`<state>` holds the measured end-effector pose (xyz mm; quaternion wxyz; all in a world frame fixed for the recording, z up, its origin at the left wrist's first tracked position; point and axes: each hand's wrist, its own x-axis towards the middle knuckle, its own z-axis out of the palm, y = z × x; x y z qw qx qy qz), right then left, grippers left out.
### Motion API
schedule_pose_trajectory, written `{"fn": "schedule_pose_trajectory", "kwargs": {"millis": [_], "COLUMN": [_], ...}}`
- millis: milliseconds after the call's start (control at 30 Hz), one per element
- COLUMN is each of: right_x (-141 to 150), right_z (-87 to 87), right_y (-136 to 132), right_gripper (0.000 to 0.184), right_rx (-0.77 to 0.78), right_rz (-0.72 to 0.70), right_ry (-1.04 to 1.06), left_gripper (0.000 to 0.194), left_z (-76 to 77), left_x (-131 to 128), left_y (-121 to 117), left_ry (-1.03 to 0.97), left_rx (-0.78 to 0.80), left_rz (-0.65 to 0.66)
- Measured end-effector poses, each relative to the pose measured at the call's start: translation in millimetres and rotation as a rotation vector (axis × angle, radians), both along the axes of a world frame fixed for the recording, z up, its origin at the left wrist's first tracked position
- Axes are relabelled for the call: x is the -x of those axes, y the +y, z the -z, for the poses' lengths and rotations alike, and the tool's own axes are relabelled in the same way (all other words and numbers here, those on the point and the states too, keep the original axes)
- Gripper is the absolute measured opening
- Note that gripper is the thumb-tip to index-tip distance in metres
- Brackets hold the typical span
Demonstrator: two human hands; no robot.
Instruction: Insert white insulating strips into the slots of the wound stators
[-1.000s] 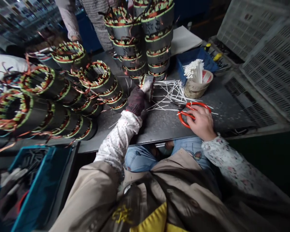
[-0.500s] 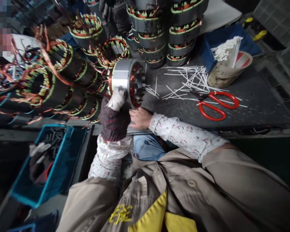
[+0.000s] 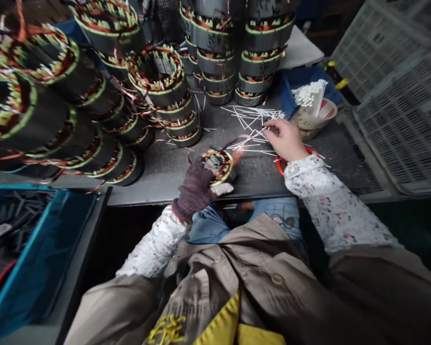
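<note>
A motor stator [image 3: 227, 163] with copper windings and a light green rim sits on the bench near its front edge. My left hand [image 3: 199, 184], in a dark knitted glove with light fingertips, is closed round its near left side. My right hand [image 3: 286, 136] is bare and reaches over scattered thin white sticks [image 3: 253, 147]. Its thumb and fingers come together at the sticks. What lies between the fingertips is too small to make out. Red-handled scissors [image 3: 280, 166] lie partly hidden beneath this hand.
Stacked stators [image 3: 217, 62] stand along the back, with more rows [image 3: 53, 120] at the left. A cup [image 3: 314, 125] full of white sticks is at the right, near a blue bin [image 3: 287, 88]. Lower left is a teal crate [image 3: 62, 230]; grey plastic crates [image 3: 404, 115] stand far right.
The stator has come down from its raised, sideways hold to the bench, opening upward, with my left hand still on it. My right hand has moved right, from the bench edge to the sticks.
</note>
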<state>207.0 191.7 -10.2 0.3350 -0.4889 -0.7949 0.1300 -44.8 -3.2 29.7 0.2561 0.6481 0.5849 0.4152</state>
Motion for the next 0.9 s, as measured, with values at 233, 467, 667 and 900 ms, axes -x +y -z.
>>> {"fn": "schedule_pose_trajectory", "kwargs": {"millis": [233,467,667,900], "right_x": [-18,-38,-18,30], "right_z": [-4.3,-5.6,-27.0,-36.7], "right_y": [-46,-40,1,39], "right_gripper": [0.021,0.016,0.031,0.030], "right_rx": [0.019,0.066,0.001,-0.012], "right_rz": [-0.025,0.092,0.009,-0.166], "right_ry": [0.074,0.067,-0.429,-0.850], "left_gripper": [0.032,0.036,0.022,0.046], "left_z": [11.2,33.8,32.4,20.6], "left_x": [-21,-31,-36,-43], "left_y": [21,-25,-64,-10], "left_ry": [0.093,-0.530,-0.094,0.619], "left_rx": [-0.071,-0.135,-0.457,-0.559], "left_rz": [0.240,-0.369,0.183,0.098]}}
